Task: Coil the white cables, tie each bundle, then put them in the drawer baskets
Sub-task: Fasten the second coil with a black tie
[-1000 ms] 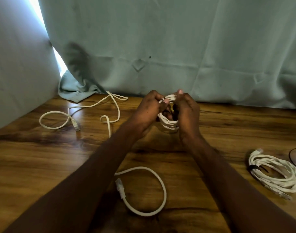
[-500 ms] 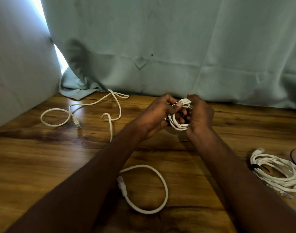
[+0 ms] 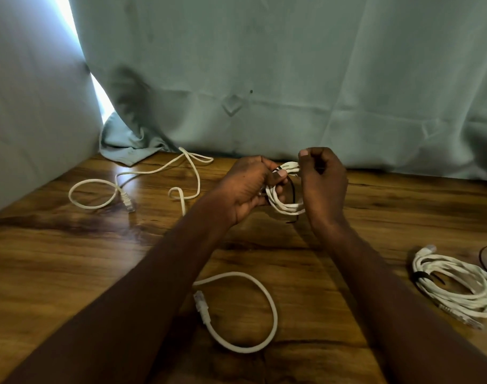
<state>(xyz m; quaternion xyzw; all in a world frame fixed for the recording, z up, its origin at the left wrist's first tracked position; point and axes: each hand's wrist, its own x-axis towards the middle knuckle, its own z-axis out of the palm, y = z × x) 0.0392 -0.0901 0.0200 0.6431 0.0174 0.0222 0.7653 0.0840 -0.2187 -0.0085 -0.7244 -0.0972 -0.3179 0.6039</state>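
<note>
White coiled cable (image 3: pixel 282 199) sits between both hands above the wooden table (image 3: pixel 70 259): the left hand (image 3: pixel 248 189) grips its left side, the right hand (image 3: pixel 324 187) pinches its top strands. Right of that coil lies one tied bundle (image 3: pixel 455 286). Two loose cables lie uncoiled: one left (image 3: pixel 142 180), one nearer the person (image 3: pixel 236 309).

Small white coil (image 3: pixel 285 194) up between both hands, thin black tie (image 3: pixel 293 189) seemingly looped round it; tied bundle (image 3: pixel 455 284) lying right; loose cable (image 3: pixel 236 309) sprawled left.
</note>
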